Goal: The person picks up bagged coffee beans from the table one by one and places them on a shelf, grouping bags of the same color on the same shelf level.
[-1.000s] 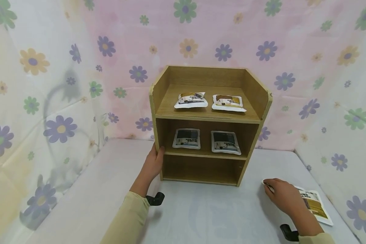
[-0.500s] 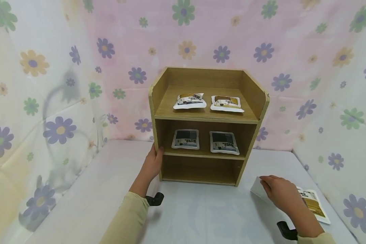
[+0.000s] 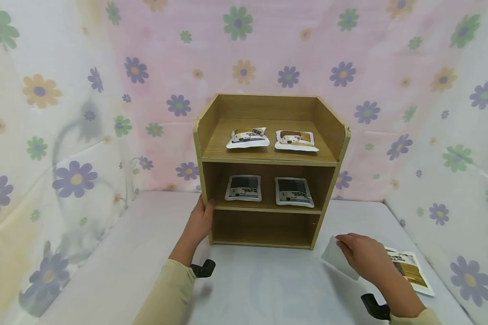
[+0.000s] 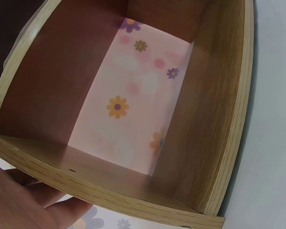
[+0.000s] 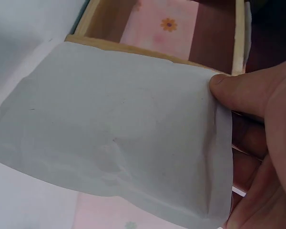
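A small wooden shelf unit (image 3: 268, 108) with three levels stands on the table. My left hand (image 3: 197, 222) grips its left side panel, thumb at the front edge; in the left wrist view the fingers (image 4: 69, 210) lie along the outside of the panel. At the right, my right hand (image 3: 368, 256) pinches a sealed pouch (image 5: 109, 124) by one edge, its plain white back towards the right wrist camera. The pouch is tilted and held above the table, in front of the shelf's right side. Its printed face is hidden.
Two light-printed pouches, left (image 3: 248, 137) and right (image 3: 295, 141), lie on the top level. Two dark-printed pouches, left (image 3: 243, 188) and right (image 3: 294, 192), lie on the middle level. Another pouch (image 3: 410, 271) lies on the table beyond my right wrist. Flowered cloth (image 3: 244, 45) hangs behind.
My right hand has lifted the pouch off the table side and moved it left, tilting it so its white back shows. My left hand keeps its hold on the shelf. The head view has shifted slightly.
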A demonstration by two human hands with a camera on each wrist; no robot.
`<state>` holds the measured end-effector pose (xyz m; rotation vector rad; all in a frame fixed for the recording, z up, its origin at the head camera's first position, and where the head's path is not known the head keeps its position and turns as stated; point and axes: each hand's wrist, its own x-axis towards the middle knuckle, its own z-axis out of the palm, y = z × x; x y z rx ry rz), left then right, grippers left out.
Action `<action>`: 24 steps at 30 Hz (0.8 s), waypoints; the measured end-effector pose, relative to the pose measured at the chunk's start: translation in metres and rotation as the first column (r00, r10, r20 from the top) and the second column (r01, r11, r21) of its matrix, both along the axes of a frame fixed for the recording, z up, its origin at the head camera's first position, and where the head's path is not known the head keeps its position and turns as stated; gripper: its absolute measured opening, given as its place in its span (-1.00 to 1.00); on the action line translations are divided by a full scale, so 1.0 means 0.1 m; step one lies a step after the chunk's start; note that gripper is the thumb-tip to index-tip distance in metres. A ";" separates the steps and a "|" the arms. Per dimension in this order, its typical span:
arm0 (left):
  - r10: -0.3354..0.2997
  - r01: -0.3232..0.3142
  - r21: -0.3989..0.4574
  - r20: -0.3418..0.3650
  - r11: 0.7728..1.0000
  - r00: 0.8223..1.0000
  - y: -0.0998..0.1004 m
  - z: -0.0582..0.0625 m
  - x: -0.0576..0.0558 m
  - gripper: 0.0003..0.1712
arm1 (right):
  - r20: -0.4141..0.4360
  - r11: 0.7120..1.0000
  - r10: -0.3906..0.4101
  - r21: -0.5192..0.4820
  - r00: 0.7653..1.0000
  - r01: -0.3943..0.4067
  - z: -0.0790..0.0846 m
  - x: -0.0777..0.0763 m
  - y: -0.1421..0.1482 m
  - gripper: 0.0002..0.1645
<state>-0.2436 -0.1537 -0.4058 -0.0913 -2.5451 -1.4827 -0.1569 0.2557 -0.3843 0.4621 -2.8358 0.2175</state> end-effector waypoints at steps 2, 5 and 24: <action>-0.005 0.005 0.005 0.002 1.000 1.000 -0.01 0.00 0.01 -0.33 | 0.001 1.000 0.003 -0.002 1.000 -0.003 0.02 0.01 -0.03 -0.77; -0.013 0.013 0.001 0.000 1.000 1.000 -0.01 0.00 0.00 -0.32 | 0.017 1.000 0.000 0.000 1.000 0.000 0.05 0.02 -0.06 -0.78; -0.013 0.013 0.012 -0.005 1.000 1.000 -0.03 -0.03 -0.02 -0.32 | -0.026 0.997 0.077 -0.007 0.997 -0.077 0.17 0.00 -0.38 -0.77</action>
